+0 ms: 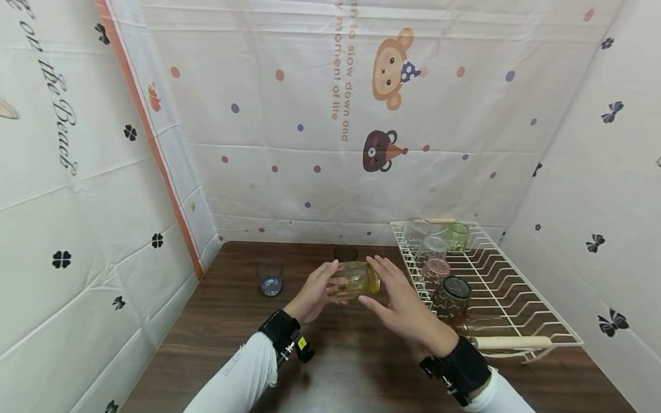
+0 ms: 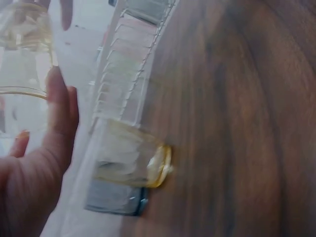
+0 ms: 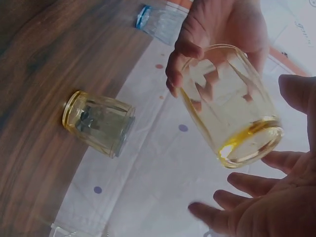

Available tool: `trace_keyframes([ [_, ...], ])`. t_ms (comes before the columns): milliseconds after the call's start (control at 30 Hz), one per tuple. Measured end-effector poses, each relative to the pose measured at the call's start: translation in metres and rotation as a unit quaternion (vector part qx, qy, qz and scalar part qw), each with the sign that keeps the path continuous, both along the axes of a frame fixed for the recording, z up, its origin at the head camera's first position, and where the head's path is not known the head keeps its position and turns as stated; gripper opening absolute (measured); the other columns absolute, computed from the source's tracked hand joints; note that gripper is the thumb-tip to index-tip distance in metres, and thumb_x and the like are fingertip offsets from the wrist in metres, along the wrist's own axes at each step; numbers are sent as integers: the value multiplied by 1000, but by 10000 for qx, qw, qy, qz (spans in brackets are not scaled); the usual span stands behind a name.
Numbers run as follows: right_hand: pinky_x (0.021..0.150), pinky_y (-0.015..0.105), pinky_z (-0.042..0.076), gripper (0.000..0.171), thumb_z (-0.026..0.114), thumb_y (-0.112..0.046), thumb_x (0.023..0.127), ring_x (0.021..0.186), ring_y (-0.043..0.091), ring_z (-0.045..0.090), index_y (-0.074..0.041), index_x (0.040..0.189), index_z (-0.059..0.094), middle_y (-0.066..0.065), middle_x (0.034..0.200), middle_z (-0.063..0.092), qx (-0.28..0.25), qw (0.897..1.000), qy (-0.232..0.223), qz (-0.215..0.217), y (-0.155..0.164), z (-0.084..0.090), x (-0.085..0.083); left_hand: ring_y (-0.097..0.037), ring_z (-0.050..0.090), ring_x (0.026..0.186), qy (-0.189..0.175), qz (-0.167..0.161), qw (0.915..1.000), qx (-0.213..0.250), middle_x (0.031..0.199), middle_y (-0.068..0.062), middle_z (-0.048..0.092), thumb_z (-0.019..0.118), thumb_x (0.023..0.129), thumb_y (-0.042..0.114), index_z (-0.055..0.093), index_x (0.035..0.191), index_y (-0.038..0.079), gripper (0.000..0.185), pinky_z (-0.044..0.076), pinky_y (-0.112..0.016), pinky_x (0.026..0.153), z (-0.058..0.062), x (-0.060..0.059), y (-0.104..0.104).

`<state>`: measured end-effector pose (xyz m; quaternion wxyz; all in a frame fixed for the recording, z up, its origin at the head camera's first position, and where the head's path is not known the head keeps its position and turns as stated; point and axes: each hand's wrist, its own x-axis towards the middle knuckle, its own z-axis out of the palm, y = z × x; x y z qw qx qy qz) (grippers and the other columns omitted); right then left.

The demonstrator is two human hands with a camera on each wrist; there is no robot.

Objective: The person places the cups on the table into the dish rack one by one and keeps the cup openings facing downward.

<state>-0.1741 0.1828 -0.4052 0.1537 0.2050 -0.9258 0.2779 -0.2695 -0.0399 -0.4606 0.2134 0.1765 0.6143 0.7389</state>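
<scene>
Head view: left hand (image 1: 312, 295) grips yellow glass (image 1: 361, 279) lying sideways, base toward the spread right hand (image 1: 400, 301).

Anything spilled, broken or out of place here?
Nothing stands out. The left hand holds a yellow glass tipped sideways above the table, right hand open beside it. Other glasses stand on the table and in the rack, none visibly damaged.

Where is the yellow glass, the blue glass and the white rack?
yellow glass (image 1: 361, 279), head view, its side wall
blue glass (image 1: 270, 280), head view, its middle
white rack (image 1: 521, 298), head view, bare wires
</scene>
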Motion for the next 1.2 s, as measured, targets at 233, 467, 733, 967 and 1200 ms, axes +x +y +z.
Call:
trace_keyframes([
  [233,114,65,47,73,76,-20,101,151,46,47,-9,164,40,24,165,45,-234,9987,342,308,-7,-5,-8,-16,66,118,-739,-206,9935,837,150,-16,56,38,109,68,30,165,11,80,60,-32,88,-24,5,11],
  [467,110,58,53,69,77,-17,99,144,40,57,-8,160,46,19,158,53,-231,9976,552,339,-10,-2,-10,-13,68,113,-1137,-291,9850,1267,151,-15,56,37,109,70,28,167,17,79,57,-28,88,-29,12,18],
  [733,103,59,56,67,79,-16,97,136,43,62,-11,158,51,22,155,55,-172,9972,654,307,-11,4,-9,-12,70,113,-1192,-395,9815,1447,142,-7,63,36,110,67,30,166,17,75,57,-29,91,-26,13,19],
  [967,96,55,60,62,81,-16,96,128,41,66,-15,153,59,22,151,57,27,9952,901,369,-10,12,-8,-15,68,121,-1223,-441,9796,1535,158,-12,53,36,109,70,31,166,18,78,59,-30,95,-23,14,20],
  [1200,90,52,60,60,81,-14,95,117,38,69,-12,151,60,24,146,60,139,9922,1217,235,4,30,-6,-27,62,139,-819,-277,9860,1428,167,-23,42,34,106,76,29,167,13,88,56,-41,112,-16,19,26],
])
